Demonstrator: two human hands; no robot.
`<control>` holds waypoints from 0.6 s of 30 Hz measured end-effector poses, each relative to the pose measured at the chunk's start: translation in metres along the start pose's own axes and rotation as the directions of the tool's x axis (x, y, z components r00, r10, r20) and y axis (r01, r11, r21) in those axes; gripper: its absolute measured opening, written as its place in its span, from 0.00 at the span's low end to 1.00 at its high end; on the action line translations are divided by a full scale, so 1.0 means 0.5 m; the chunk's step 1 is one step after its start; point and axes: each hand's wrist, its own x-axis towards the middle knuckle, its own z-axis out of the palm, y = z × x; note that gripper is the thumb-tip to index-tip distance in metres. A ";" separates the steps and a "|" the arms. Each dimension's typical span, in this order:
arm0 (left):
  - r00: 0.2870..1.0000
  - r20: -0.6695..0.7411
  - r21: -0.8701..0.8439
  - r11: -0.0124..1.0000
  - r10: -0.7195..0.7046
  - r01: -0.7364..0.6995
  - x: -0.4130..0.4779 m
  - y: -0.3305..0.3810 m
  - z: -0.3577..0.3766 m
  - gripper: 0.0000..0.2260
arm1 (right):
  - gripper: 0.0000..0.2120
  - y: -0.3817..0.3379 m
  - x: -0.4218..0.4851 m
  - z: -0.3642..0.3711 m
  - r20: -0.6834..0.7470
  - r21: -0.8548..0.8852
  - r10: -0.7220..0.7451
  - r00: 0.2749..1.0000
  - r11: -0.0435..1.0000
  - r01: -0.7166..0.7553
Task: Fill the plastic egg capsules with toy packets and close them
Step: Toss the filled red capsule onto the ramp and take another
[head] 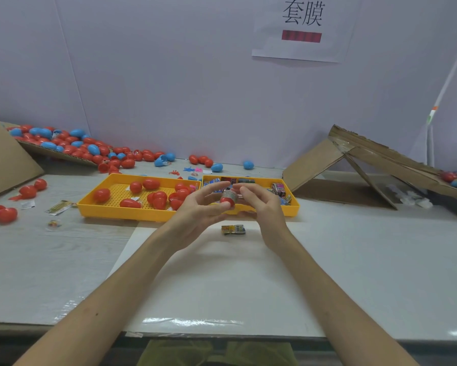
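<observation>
Held just before the yellow plastic tray point(288, 211), a red plastic egg half point(227, 203) with a silvery toy packet point(230, 194) bulging out sits pinched in the left hand point(198, 211) fingers, while the right hand point(264, 207) fingers curve loosely beside it, contact unclear; that bulge could block closing.

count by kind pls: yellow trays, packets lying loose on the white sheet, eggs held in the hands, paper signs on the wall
yellow trays: 2
loose packet: 1
held red egg: 1
paper sign: 1
total: 5
</observation>
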 end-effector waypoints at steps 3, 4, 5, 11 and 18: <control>1.000 -0.014 0.066 0.998 0.001 0.000 0.000 -0.002 0.002 0.26 | 0.07 0.000 0.000 0.004 0.034 -0.033 0.043 0.998 0.999 -0.042; 1.000 -0.016 0.082 0.997 0.002 -0.001 0.001 -0.003 0.002 0.26 | 0.07 0.000 0.000 0.005 0.035 -0.048 0.046 0.998 0.998 -0.045; 1.000 -0.016 0.094 0.996 0.005 -0.004 0.001 -0.003 0.002 0.26 | 0.06 -0.001 0.000 0.005 0.036 -0.059 0.048 0.998 0.997 -0.046; 1.000 -0.004 0.175 0.985 0.016 -0.015 0.005 -0.008 0.001 0.26 | 0.09 0.005 0.002 0.000 0.063 -0.030 0.073 0.995 0.997 -0.072; 1.000 -0.016 0.230 0.973 0.027 -0.022 0.008 -0.012 0.000 0.26 | 0.06 0.013 0.007 -0.002 0.051 0.032 0.068 0.996 0.997 -0.070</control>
